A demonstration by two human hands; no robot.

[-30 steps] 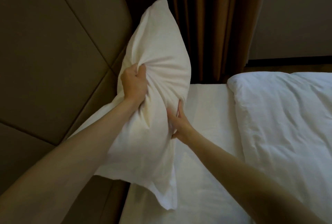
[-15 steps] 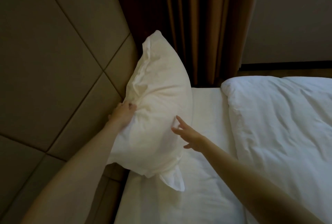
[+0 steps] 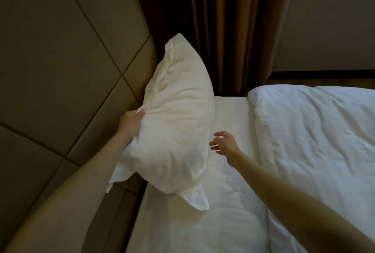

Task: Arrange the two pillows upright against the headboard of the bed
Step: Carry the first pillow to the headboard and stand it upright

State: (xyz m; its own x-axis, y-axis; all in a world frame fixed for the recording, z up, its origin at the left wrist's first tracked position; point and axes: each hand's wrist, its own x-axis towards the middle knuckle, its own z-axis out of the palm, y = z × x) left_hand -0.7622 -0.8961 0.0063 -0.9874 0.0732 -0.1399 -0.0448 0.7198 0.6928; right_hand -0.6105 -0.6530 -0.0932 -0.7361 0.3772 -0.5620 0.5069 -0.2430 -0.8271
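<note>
One white pillow (image 3: 176, 118) stands on its long edge on the bed sheet (image 3: 229, 191), leaning against the padded tan headboard (image 3: 67, 74). My left hand (image 3: 130, 123) grips the pillow's top edge on the headboard side, fingers curled over the fabric. My right hand (image 3: 223, 144) hovers just off the pillow's front face, fingers spread, touching nothing. No second pillow is in view.
A white duvet (image 3: 316, 143) covers the right part of the bed, its folded edge a short way from the pillow. Brown curtains (image 3: 229, 29) hang behind the bed's far side, next to a plain wall (image 3: 328, 19).
The pillow came down from mid-air and settled against the headboard. My right hand let go and drew back from it. My left hand slid from the front to the top edge.
</note>
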